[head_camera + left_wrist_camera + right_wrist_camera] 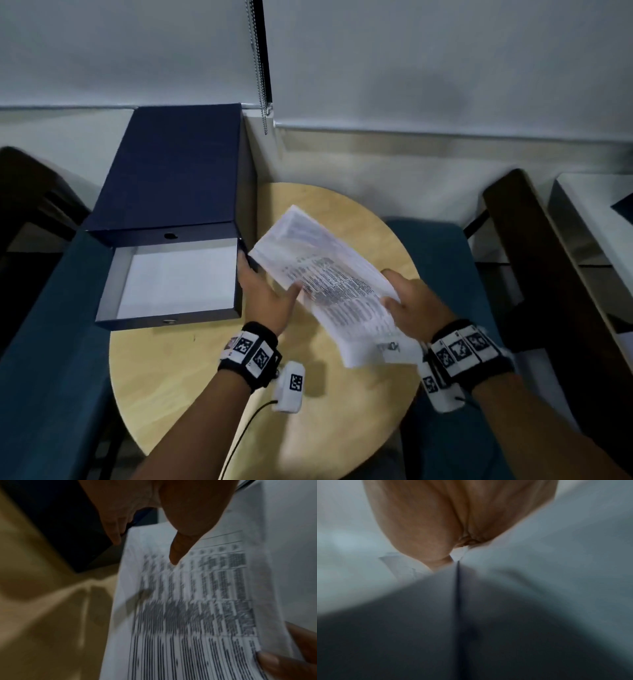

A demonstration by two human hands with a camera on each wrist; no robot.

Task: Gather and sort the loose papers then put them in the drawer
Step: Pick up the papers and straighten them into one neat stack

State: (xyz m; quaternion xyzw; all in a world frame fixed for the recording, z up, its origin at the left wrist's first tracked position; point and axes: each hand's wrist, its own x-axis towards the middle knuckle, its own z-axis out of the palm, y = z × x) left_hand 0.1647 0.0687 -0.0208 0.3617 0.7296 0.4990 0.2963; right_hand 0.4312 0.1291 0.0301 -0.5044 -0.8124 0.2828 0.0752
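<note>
At the far left, a dark blue armchair arm [41,308] runs beside a round pale wooden desk [212,394]. On the desk's left part stands a dark navy box-shaped drawer unit [171,164], and its shallow navy drawer with a white lining [178,281] is pulled out toward the person and lies open. Just right of the drawer, the left hand [265,296] reaches forward, its fingers [113,534] under the left edge of a stack of white printed papers [329,284] near the drawer's right wall, while its thumb presses on the top sheet, as the left wrist view shows. The stack is held above the desk, between the two hands and to the right of the open drawer; its long axis runs diagonally, the far end pointing up and left toward the drawer unit, the near end down and right toward the person, and the printed face turned up. The right hand [418,305] grips the stack's right edge, thumb on top and fingers curled beneath. Further right sits a blue seat cushion [442,246], then a dark wooden frame [534,260].
</note>
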